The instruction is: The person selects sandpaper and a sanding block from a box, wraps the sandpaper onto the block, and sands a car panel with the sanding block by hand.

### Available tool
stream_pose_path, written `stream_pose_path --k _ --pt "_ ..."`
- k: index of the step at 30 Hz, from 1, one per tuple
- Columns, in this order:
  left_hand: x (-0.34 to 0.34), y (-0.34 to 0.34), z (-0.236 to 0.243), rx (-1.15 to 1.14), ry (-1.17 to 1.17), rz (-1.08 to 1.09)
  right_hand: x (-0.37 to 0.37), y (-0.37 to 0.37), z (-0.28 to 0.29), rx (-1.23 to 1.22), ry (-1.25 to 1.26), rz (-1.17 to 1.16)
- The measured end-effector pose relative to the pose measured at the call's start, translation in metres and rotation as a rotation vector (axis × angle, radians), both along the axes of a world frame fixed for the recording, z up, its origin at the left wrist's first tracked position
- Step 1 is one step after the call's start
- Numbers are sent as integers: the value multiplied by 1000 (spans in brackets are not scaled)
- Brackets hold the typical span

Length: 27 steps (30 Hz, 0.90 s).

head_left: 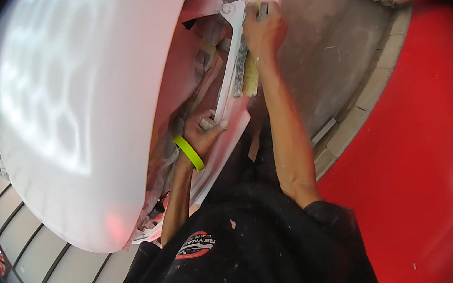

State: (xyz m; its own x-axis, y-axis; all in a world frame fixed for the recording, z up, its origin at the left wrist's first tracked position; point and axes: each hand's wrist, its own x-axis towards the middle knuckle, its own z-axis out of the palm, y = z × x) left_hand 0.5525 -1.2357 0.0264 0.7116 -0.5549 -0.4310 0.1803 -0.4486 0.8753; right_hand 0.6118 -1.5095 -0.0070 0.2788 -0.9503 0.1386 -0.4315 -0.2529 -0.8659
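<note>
A slim white metal bar (228, 69), bolted at its upper end, runs along the gap beside a large white car panel (86, 97). My left hand (200, 133), with a yellow-green wristband, is closed around the bar's lower end. A small greyish piece (207, 123) shows at those fingers; its kind is unclear. Farther up, my right hand (264, 31) is closed at the bar's right side, fingers curled. Something small and grey shows between them, mostly hidden. Directly below that hand lies a fuzzy yellow strip (251, 77), alongside a grey speckled strip (240, 67).
Crumpled masking material (165, 162) fills the gap between the white panel and the body edge. To the right are a grey dusty floor (326, 47), a curved row of pale blocks (369, 93) and a broad red surface (414, 163). Dark-lined pale tiles (30, 242) show lower left.
</note>
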Motion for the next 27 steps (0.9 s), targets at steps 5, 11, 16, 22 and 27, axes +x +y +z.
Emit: stream_pose_path --k 5,11,16,22,27 --pt "-7 -7 6 38 90 68 22 -34 11 11 -19 -15" --pt "2 2 -4 69 19 -32 12 -51 1 76 45 60" --pt "4 9 -14 106 65 -12 12 -84 12 115 170 211" --pt "3 6 -5 174 -3 -43 16 -110 2 227 193 392" --pt "-6 3 1 242 -61 32 5 -66 11 128 -28 339"
